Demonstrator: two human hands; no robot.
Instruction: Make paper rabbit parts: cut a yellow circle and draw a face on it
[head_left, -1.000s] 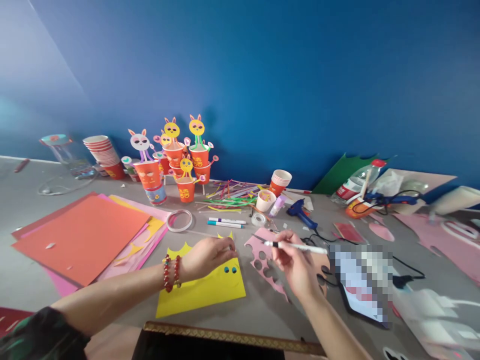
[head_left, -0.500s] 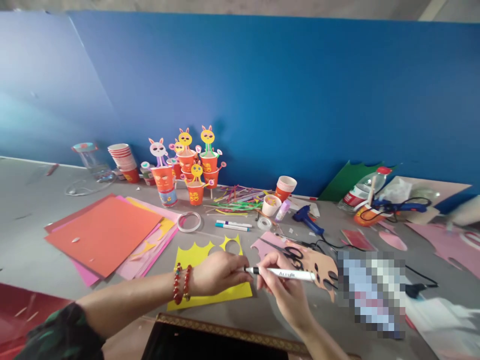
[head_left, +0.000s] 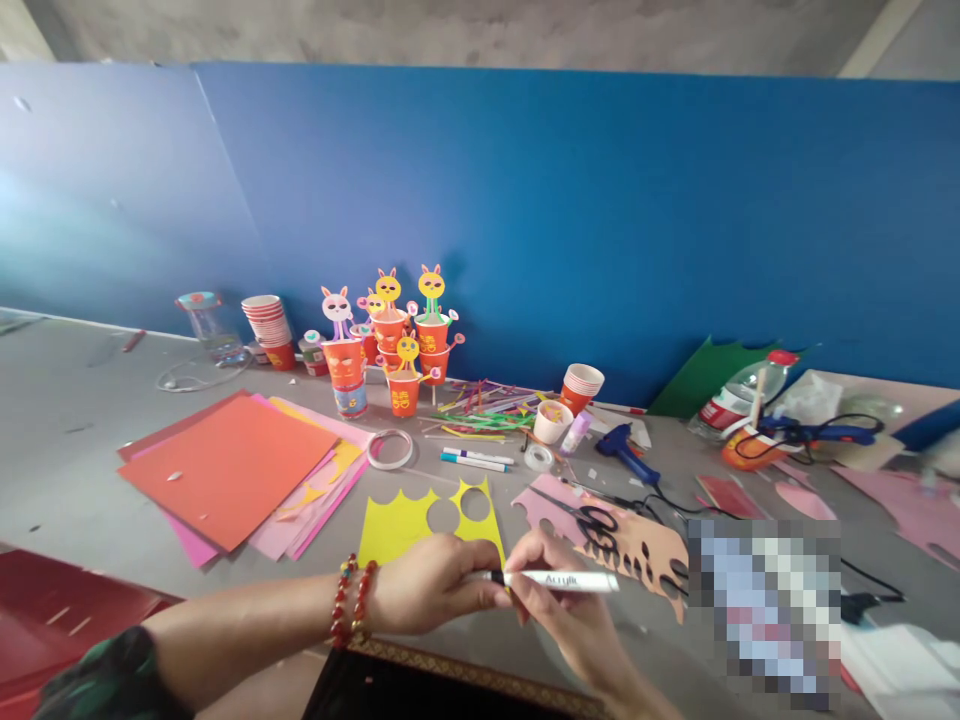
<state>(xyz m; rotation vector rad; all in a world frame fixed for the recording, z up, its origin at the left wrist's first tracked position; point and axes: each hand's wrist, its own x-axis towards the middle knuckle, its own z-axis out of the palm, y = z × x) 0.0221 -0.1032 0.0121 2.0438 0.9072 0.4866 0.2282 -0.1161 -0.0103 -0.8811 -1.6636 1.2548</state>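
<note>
My left hand (head_left: 431, 588), with a red bead bracelet at the wrist, lies near the table's front edge, over the lower part of a yellow sheet (head_left: 397, 520). The sheet has a zigzag top and two round holes. The left fingers are curled and pinched together at the dark tip of a white marker (head_left: 562, 580) labelled "Acrylic". What they hold is hidden. My right hand (head_left: 559, 600) grips the marker's barrel, which lies level and points left.
A stack of orange, pink and yellow sheets (head_left: 225, 470) lies at the left. Orange cups with paper bunnies (head_left: 390, 355) stand at the back. Nearby are a tape ring (head_left: 391, 448), two pens (head_left: 476, 460), scissors (head_left: 592, 520) on cut paper and a blue glue gun (head_left: 626, 452). A dark framed edge (head_left: 450, 675) runs below.
My hands have come together near the table's front edge. The marker, held apart from the left hand before, now has its tip at my left fingers. The view has tilted upward.
</note>
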